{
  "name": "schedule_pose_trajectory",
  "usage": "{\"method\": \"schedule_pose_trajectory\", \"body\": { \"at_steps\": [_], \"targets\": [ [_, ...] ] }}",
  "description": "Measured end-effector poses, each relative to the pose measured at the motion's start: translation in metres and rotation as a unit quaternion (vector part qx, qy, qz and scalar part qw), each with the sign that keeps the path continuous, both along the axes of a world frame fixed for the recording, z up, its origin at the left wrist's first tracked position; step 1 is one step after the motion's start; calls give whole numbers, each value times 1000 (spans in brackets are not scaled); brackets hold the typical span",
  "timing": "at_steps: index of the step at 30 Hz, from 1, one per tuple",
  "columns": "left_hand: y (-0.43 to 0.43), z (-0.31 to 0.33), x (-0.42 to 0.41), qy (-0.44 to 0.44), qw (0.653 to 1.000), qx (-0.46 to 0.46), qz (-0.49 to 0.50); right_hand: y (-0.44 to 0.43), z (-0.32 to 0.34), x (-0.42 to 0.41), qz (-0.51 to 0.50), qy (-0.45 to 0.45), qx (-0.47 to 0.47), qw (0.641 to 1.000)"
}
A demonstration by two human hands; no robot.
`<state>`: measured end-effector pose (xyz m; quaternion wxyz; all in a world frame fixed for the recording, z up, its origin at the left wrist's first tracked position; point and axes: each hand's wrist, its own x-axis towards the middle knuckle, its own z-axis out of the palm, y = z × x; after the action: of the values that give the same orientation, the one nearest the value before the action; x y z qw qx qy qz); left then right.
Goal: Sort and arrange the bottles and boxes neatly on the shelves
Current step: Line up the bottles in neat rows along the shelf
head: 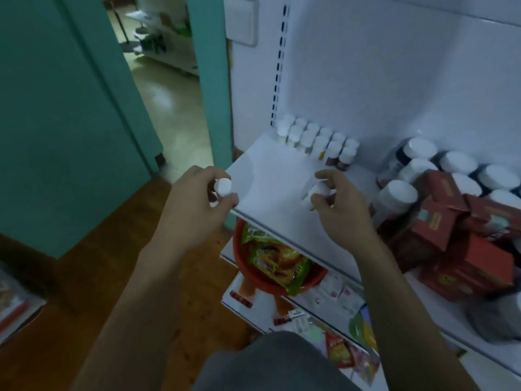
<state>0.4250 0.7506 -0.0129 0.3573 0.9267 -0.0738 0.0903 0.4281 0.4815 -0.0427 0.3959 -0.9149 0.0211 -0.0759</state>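
Small bottles [315, 138] stand in two rows at the back of the white shelf [270, 167]. With our left hand [194, 201] we pinch one white-capped bottle [222, 187] at the shelf's front corner. Our right hand [341, 213] grips a second bottle [314, 193] over the shelf's middle. Red boxes [465, 238] lie in disorder at the right.

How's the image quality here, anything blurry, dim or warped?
Head view: dim overall; glare patch on the far floor; red boxes at right blurred; slotted shelf upright leans from wide-angle distortion; left hand and right hand fairly sharp.
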Motion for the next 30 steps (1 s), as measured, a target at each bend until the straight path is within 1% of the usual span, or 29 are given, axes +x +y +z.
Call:
{"method": "schedule_pose_trajectory", "body": {
  "at_steps": [2, 4, 9, 11, 13, 14, 16, 21, 23, 25, 30],
  "targets": [
    [-9, 0, 31, -5, 999, -11, -43, -3, -1, 17, -39, 0, 14, 999],
    [-19, -2, 59, -15, 996, -15, -84, -4, 1, 31, -87, -32, 22, 995],
    [-56, -10, 116, -18, 986, -28, -162, 5, 10, 50, -200, -102, -9, 974],
    [-76, -9, 135, -19, 978, -39, -203, 5, 11, 54, -264, -134, -29, 955],
    [-97, -6, 159, -27, 968, -52, -244, 2, 10, 63, -337, -164, -55, 925],
    [-105, -3, 167, -36, 965, -53, -254, 1, 9, 68, -356, -168, -62, 917],
    [-119, 3, 185, -46, 955, -53, -287, -5, 6, 79, -381, -154, -73, 909],
    [-137, 17, 228, -29, 916, -70, -394, -22, 0, 108, -445, -46, -41, 894],
    [-144, 19, 243, -22, 903, -74, -423, -20, -1, 120, -455, -49, -45, 888],
    [-148, 19, 252, -11, 890, -79, -450, -16, -5, 129, -449, -53, -51, 890],
    [-158, 15, 266, 1, 870, -93, -484, -14, -7, 129, -495, -74, 5, 866]
  ]
}}
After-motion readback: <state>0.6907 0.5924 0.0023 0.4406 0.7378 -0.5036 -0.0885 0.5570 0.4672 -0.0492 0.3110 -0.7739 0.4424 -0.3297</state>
